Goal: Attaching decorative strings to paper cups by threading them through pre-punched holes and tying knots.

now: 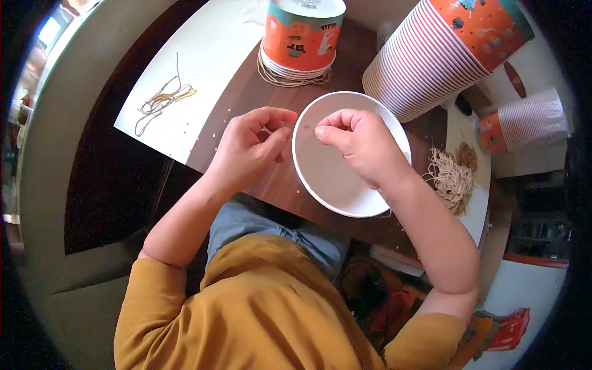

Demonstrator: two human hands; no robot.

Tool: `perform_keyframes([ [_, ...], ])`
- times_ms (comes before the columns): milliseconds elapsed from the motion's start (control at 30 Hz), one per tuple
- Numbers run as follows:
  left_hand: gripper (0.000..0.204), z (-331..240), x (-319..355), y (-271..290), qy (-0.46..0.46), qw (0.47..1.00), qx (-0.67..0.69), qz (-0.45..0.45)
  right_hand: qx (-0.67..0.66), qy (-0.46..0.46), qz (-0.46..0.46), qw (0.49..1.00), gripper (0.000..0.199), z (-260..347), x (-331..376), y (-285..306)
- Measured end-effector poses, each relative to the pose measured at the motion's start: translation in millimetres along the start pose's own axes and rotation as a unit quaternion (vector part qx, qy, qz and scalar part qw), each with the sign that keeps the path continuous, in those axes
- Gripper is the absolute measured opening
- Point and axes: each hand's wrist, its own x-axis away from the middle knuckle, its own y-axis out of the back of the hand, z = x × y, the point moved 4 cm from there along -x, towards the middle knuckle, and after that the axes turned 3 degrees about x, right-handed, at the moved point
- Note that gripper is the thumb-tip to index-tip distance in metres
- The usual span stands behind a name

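Nearest, a mustard-yellow short-sleeved shirt (271,302), then blue-grey trousers (311,243) close to the front edge of a dark wood-grain counter (240,102). From either side of the shirt, bare forearms (185,213) reaching forward to two raised hands.

Left hand (251,145) just left of a white paper tub (333,179), with fingers curled and only a narrow gap between thumb tip and forefinger tip; impossible to tell whether around anything thin. Right hand (367,145) above the tub's open mouth, with thumb and forefinger drawn together in a pinch and the other fingers folded in; again impossible to tell whether on a fine strand or on nothing.

White paper tub near the front of the counter, mouth upward, with a smooth pale inside, partly hidden by the right hand. Around it on the wood grain, tiny reddish specks (298,191). Past the right forearm, a loose bundle of cream strings (450,179), with a tan clump (466,155) against its far side. Over to the left, on a white surface (209,49), a tangle of twine (163,102) in grey-brown and yellowish strands.

Beyond the tub, a short stack of upside-down tubs (302,40) in printed orange and teal, with loops of twine (287,80) around the bottom rims. To the right of that, a tall leaning stack of nested tubs (425,61). At far right, another nested stack (533,120), apparently in clear plastic.
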Motion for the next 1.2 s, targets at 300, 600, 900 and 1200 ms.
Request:
perform_keyframes([
  [300,0.024,0,-4,1,-0.03,0.999,-0.033,-0.003,-0.002,-0.01,-0.001,1.0,0.008,-4,-4,-1],
  [600,0.021,-2,-4,2,-0.053,0.996,-0.074,-0.011,0.019,-0.009,0.007,1.0,0.009,-6,-4,-3],
  [900,0.02,-4,0,4,-0.062,0.993,-0.096,-0.017,0.002,-0.012,-0.002,1.0,0.009,-8,-5,-5],
  [1200,0.019,-17,3,9,-0.112,0.987,-0.103,-0.05,-0.006,0.019,-0.019,1.0,0.008,-3,-1,0],
])
